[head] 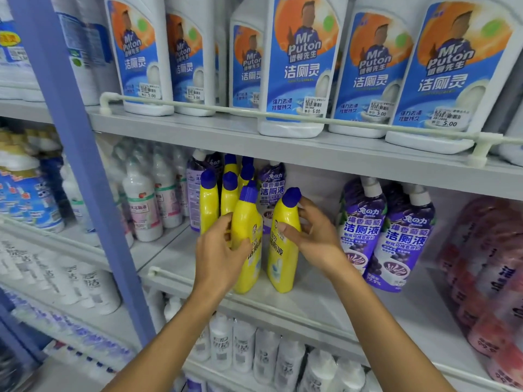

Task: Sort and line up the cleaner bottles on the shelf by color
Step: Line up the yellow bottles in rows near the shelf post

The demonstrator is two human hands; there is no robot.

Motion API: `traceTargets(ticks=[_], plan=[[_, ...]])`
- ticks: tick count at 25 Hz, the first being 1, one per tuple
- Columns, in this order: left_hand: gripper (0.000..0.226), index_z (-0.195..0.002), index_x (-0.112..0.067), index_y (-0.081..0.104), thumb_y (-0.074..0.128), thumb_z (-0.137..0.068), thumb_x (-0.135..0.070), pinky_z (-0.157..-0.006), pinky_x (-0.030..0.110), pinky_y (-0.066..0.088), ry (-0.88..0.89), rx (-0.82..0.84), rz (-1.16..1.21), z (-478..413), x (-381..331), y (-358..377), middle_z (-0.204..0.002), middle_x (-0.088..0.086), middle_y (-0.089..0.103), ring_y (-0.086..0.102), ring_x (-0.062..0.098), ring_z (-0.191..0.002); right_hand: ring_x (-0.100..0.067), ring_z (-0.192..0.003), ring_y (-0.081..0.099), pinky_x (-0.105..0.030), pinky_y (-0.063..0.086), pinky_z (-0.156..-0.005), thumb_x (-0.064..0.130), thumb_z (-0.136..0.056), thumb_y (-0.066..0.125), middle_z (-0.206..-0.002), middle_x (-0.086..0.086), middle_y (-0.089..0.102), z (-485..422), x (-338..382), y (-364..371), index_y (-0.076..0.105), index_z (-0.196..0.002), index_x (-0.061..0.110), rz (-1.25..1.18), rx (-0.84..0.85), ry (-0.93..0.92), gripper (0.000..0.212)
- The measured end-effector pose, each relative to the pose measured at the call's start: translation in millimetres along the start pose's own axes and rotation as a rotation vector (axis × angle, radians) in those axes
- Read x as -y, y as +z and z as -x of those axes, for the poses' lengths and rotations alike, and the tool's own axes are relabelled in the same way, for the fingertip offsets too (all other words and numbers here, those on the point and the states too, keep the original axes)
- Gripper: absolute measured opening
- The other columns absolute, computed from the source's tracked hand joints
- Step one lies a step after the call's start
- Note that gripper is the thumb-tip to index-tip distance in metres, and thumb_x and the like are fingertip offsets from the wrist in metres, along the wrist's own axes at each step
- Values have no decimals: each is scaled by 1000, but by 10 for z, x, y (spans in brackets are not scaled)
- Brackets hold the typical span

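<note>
From the head camera I see my left hand [219,250] wrapped around the body of a yellow cleaner bottle [249,239] with a blue cap, its grip pressed onto the plastic from the left side, fingers curled round the front. That bottle leans a little to the right and stands at the front of the middle shelf [325,301], near the centre of the frame. My right hand [308,233] holds the neighbouring yellow bottle [283,244] just to the right, thumb across its front label and fingers reaching behind its neck below the blue cap, so that grip is pinching the bottle too. The two bottles stand just beside each other. Behind them, further back on the same shelf, stands a cluster of more yellow bottles [209,199] with blue caps, and a purple bottle [271,185] shows behind those. To the right of my hands two purple grape-label bottles [387,236] stand side by side, and red bottles [486,264] fill the right edge of the frame, blurred. On the shelf above, white Mr Puton bottles [300,66] with blue labels stand behind a white rail [226,108].
</note>
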State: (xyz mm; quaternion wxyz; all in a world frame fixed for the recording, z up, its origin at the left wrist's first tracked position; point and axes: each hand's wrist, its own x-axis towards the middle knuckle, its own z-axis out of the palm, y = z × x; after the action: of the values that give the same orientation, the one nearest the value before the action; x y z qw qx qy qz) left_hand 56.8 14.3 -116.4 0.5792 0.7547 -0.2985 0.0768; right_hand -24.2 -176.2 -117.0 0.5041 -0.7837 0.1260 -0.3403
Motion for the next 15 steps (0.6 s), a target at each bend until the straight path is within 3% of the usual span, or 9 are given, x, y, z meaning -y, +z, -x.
traceTargets(ticks=[4, 6, 11, 13, 15], plan=[[40, -121, -17, 71, 77, -86, 0, -71, 6, 53, 1, -127, 92, 118, -130, -475, -95, -18, 72, 66, -12, -86, 1, -117, 62, -22, 56, -92, 17, -87, 81, -123, 18, 68, -2, 52, 167, 56, -139, 31, -18, 24, 13, 59], [38, -121, -18, 71, 78, -87, -3, -72, 2, 50, 30, -195, 92, 121, -162, -747, -99, -14, 73, 67, -11, -88, -2, -113, 65, -17, 55, -87, 14, -88, 80, -121, 14, 69, -17, 78, 282, 58, -137, 26, -58, 35, 17, 56], [37, -120, -21, 72, 79, -86, -9, -78, 11, 54, 19, -308, -88, -39, 93, -999, -89, -25, 67, 65, -13, -80, -15, -112, 70, -43, 58, -97, 27, -84, 82, -120, 6, 73, -42, 67, 625, 61, -131, 28, -73, -43, -4, 52], [36, -118, -24, 72, 79, -85, -12, -82, 29, 58, 42, -311, -143, -177, 182, -951, -85, -21, 67, 66, -3, -78, -14, -111, 70, -42, 59, -97, 30, -84, 83, -120, 7, 73, -52, 66, 711, 61, -133, 28, -66, -65, -16, 54], [33, -116, -22, 72, 78, -84, -12, -83, 37, 60, 68, -265, -153, -348, 281, -877, -89, -12, 72, 69, 10, -82, -12, -111, 69, -34, 58, -97, 31, -85, 84, -121, 8, 73, -67, 96, 738, 60, -135, 27, -45, -88, -16, 56]])
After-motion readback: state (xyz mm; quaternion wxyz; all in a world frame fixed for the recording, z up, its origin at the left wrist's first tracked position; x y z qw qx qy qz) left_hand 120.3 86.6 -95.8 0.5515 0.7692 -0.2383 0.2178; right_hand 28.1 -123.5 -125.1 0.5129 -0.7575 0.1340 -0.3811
